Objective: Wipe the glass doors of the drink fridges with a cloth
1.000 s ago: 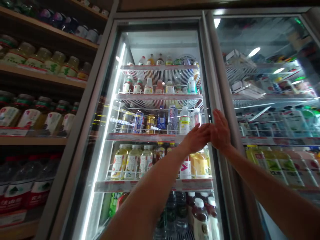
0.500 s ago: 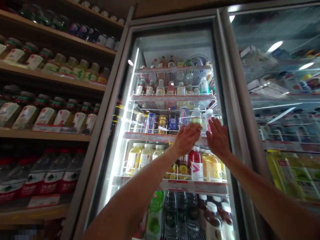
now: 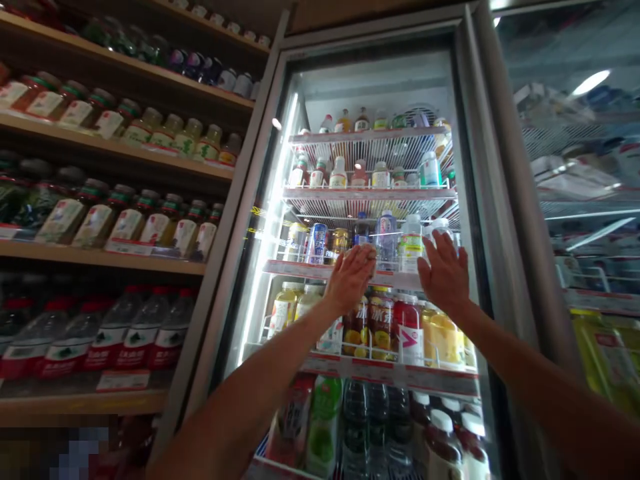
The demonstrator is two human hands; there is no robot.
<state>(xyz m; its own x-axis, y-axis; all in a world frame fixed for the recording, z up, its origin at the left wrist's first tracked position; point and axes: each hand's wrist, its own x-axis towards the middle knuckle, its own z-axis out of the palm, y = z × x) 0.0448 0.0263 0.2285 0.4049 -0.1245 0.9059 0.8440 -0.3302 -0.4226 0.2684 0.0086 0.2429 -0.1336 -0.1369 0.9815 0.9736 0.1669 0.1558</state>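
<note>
Both of my arms reach up in front of a lit drinks fridge (image 3: 373,195) with a glass front. My left hand (image 3: 351,279) is stretched out with its fingers side by side, in front of the shelf with the cans. Nearest to it are a gold can (image 3: 340,240) and a bottle with a purple-blue label (image 3: 387,233). My right hand (image 3: 445,273) is open with its fingers spread, holding nothing. It covers part of a white-capped bottle (image 3: 441,225), beside a clear bottle with a green-yellow label (image 3: 412,240). Whether either hand touches the glass I cannot tell.
Wooden shelves (image 3: 100,257) with jars and red-labelled water bottles (image 3: 131,337) stand at the left. A metal door frame (image 3: 517,200) runs up the right side, with a second glass-fronted fridge (image 3: 595,193) beyond it. Lower fridge shelves hold juice (image 3: 445,340) and dark bottles (image 3: 356,420).
My hands have moved apart, the left one shifting left and the right one slightly right with its fingers more spread. The view has shifted so the fridge appears farther right.
</note>
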